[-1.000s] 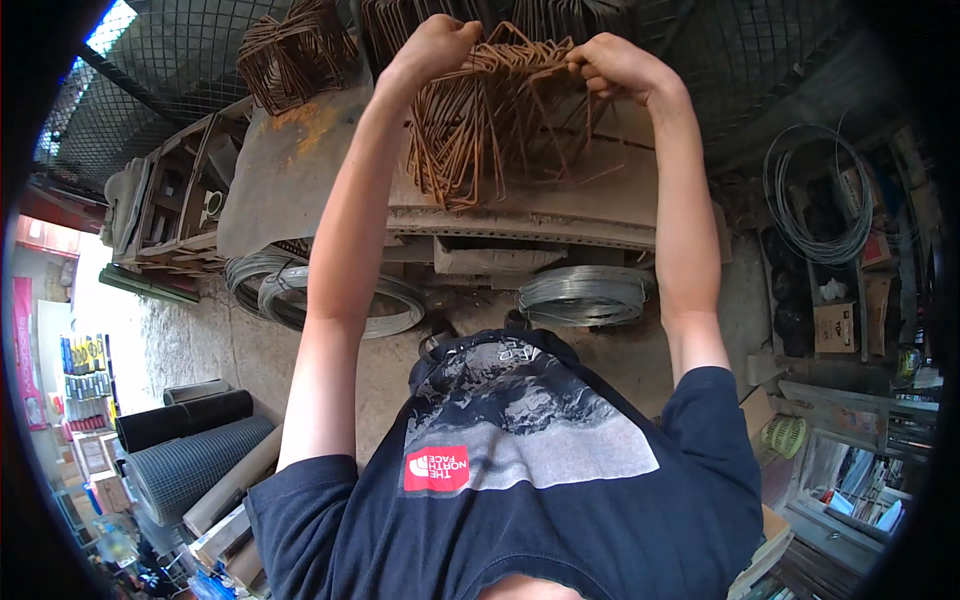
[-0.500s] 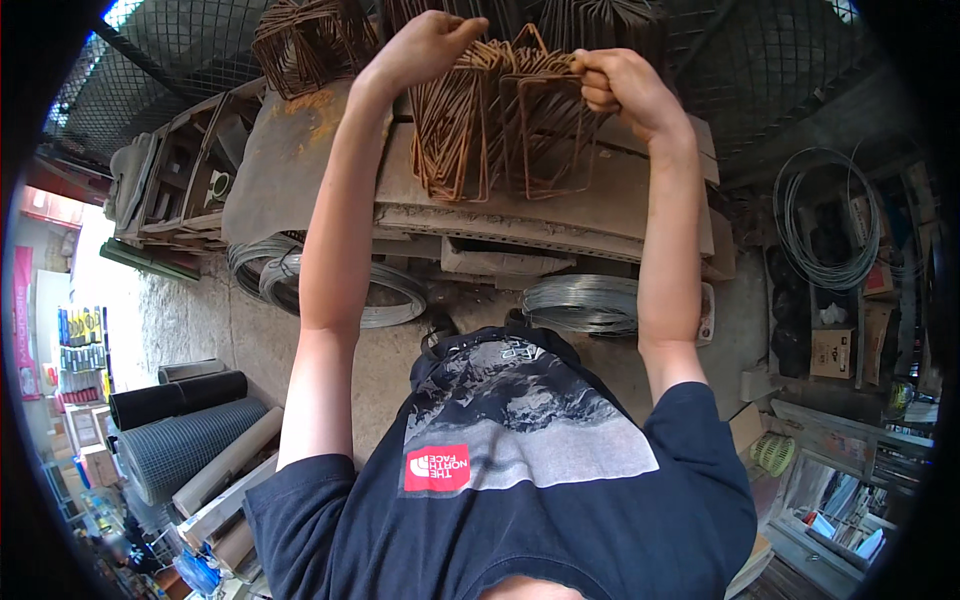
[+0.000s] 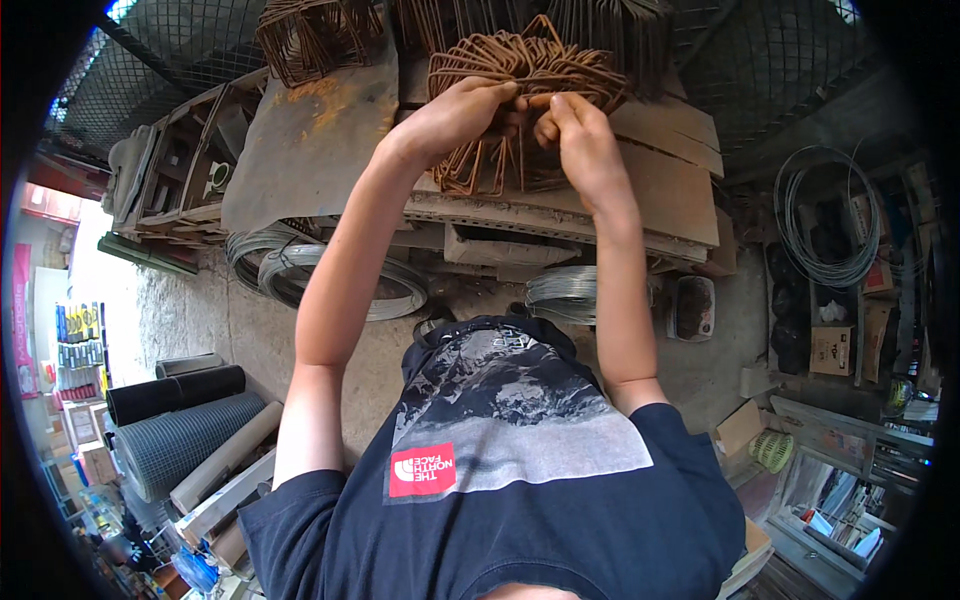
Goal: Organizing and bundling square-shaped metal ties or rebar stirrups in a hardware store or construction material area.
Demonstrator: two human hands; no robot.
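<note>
A bundle of rusty rebar stirrups, bent into square loops, lies on the bench in front of me. My left hand is closed at the near side of the bundle, its thumb and index finger pressed together. Close by on the right, my right hand is pinched, its fingertips almost meeting those of the left. Whatever is between the fingers is too small or too hidden to make out. Both hands cover part of the stirrups' near face; lower loops show beneath my left hand.
More rusty stirrups stand at the far left of the bench, beside a stained grey sheet. Coils of wire lie on the floor below. Mesh rolls sit at lower left, a plastic tub at right.
Both hands have come inward and nearer to me, from the bundle's two sides to its near middle. The stirrups now look more slanted and spread along the top.
</note>
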